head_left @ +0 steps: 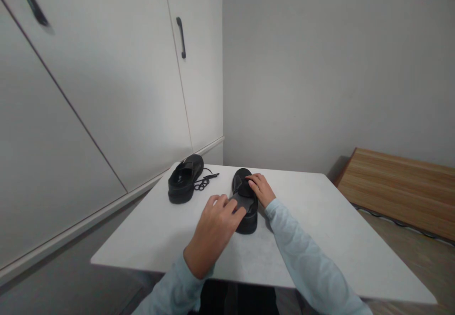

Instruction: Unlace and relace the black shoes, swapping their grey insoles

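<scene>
The person has 2 black shoes on a white table (295,239). The shoe (248,224) in hand sits upright near the middle, heel toward the person, which likely puts its opening within easy reach of both hands. The right hand (262,190) bends its fingers over the tongue (244,188), probably to steady it; whether they pinch cannot be told. The left hand (217,221) is half curled at the grey piece (242,201) over the opening, its grip unclear too. The other shoe (180,195) stands apart to the left, loose laces (203,183) beside it, perhaps leaving working room.
</scene>
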The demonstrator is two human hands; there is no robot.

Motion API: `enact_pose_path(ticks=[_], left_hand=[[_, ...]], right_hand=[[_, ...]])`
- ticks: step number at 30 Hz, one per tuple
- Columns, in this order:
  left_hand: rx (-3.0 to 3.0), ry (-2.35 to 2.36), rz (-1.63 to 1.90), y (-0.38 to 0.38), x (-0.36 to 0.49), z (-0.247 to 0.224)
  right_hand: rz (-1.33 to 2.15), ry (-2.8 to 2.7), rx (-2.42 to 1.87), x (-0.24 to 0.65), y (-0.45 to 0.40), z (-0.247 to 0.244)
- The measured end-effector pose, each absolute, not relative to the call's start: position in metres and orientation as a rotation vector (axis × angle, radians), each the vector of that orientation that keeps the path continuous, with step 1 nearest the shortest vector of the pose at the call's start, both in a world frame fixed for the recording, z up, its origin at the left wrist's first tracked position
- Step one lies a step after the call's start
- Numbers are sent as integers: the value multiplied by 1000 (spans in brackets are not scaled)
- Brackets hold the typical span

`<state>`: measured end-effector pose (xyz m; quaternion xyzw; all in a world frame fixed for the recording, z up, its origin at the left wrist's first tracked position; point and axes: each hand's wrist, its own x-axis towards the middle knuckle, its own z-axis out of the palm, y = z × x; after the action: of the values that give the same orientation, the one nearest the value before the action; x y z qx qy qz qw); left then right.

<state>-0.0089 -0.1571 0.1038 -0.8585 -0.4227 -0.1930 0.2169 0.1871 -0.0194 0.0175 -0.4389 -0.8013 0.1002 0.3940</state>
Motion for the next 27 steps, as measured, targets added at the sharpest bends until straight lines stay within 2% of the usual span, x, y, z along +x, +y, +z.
enact_pose_path(ticks=[12, 20, 27], left_hand=[[-2627, -1479, -311, -144, -26, 133], [-2385, -1778, -329, -129, 2, 143], [-2330, -1920, -171, -117, 8, 136]], right_hand=[[208, -1948, -1168, 177, -24, 17], [238, -1943, -1131, 177, -23, 18], [226, -1960, -1124, 178, -22, 18]])
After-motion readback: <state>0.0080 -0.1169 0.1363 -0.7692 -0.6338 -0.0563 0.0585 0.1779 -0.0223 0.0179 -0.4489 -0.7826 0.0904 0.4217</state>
